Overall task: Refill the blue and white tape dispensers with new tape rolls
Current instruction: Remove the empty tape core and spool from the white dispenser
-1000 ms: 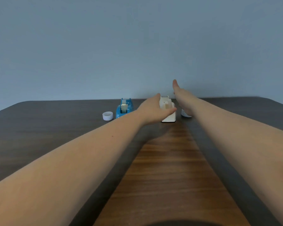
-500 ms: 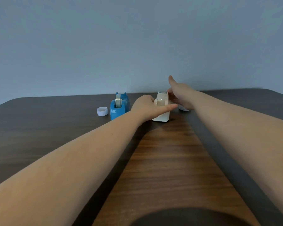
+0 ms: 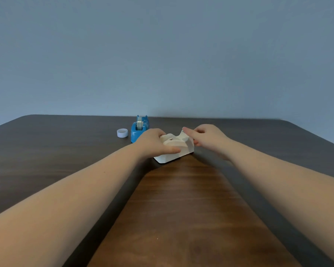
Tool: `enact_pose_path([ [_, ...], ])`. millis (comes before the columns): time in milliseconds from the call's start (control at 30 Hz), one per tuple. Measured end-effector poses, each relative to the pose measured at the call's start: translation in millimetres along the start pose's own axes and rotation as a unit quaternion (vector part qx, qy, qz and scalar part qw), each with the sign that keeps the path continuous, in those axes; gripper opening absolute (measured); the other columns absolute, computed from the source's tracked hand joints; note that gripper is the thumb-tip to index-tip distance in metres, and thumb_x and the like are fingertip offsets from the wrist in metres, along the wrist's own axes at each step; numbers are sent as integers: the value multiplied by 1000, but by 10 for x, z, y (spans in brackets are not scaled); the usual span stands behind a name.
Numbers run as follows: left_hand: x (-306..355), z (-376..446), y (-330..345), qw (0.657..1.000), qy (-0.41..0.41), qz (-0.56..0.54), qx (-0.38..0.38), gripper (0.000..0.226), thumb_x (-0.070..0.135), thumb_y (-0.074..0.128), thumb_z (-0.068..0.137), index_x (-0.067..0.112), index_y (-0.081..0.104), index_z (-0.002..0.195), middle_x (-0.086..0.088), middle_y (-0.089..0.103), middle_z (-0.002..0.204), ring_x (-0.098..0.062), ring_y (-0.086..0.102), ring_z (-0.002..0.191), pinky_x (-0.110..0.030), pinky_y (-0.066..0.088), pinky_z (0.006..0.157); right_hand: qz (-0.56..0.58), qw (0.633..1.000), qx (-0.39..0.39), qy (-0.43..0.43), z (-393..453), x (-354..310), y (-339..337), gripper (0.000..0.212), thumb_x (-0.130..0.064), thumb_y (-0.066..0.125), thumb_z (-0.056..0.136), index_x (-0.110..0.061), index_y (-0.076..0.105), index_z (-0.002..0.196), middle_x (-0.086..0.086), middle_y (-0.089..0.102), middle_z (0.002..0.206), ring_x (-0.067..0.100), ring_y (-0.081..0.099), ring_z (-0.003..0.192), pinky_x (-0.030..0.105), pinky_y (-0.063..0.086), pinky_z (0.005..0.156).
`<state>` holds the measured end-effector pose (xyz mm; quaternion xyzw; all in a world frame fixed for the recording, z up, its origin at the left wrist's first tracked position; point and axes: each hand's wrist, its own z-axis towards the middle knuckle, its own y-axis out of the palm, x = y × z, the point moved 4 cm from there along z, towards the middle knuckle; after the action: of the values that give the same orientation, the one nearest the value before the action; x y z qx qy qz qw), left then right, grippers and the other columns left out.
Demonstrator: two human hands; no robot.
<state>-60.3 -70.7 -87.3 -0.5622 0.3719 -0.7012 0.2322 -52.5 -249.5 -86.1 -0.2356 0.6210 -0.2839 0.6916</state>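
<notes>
A white tape dispenser (image 3: 178, 151) sits turned at an angle on the dark wooden table (image 3: 181, 209), held from both ends. My left hand (image 3: 152, 140) grips its left side, thumb along the front face. My right hand (image 3: 206, 136) holds its right end, fingertips on the raised cutter part. Behind and to the left stands a blue tape dispenser (image 3: 138, 130) with a tape roll seated in it. A small white tape roll (image 3: 122, 133) lies on the table left of the blue dispenser.
A plain blue-grey wall rises behind the table's far edge (image 3: 220, 118). My two forearms stretch across the near half of the table.
Both hands closed on the white dispenser and pulled it nearer, turning it sideways. The small item right of the dispenser is hidden now by my right hand.
</notes>
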Motion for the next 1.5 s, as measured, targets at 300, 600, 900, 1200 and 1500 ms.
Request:
enact_pose_path([
  [300, -121, -332, -101, 995, 27, -52, -78, 58, 46, 79, 66, 26, 61, 118, 9, 65, 108, -8, 59, 101, -32, 50, 95, 75, 996, 17, -36, -441, -25, 78, 46, -47, 73, 72, -21, 58, 107, -1, 62, 102, 15, 59, 97, 21, 47, 74],
  [600, -227, -488, -155, 975, 49, -136, -169, 46, 40, 74, 75, 32, 61, 117, 11, 64, 116, -7, 57, 110, -31, 46, 100, 102, 991, -77, -51, -587, -35, 330, 40, -47, 81, 58, -34, 67, 94, -6, 65, 103, 14, 60, 100, 27, 47, 79],
  [900, -256, -610, -238, 977, 20, -210, -25, 18, 36, 70, 80, 34, 72, 97, 13, 70, 107, -5, 59, 108, -24, 48, 92, 113, 990, -56, -62, -692, -50, 327, 34, -41, 81, 63, -31, 68, 93, -7, 66, 100, 16, 61, 99, 33, 50, 86],
  [1200, -152, -689, -292, 975, 53, -172, 127, 15, 31, 63, 86, 31, 74, 97, 21, 67, 91, -4, 60, 100, -16, 47, 83, 103, 991, -56, -67, -724, -108, 316, 29, -37, 80, 67, -33, 67, 92, -9, 64, 99, 11, 59, 95, 25, 46, 77],
  [1500, -102, -752, -323, 939, 39, -305, 154, 9, 26, 68, 84, 26, 76, 87, 7, 75, 89, -14, 70, 88, -33, 58, 83, 77, 989, 33, -124, -846, -363, 229, 39, -45, 67, 77, -33, 60, 114, -19, 63, 105, -5, 54, 102, 18, 40, 93],
])
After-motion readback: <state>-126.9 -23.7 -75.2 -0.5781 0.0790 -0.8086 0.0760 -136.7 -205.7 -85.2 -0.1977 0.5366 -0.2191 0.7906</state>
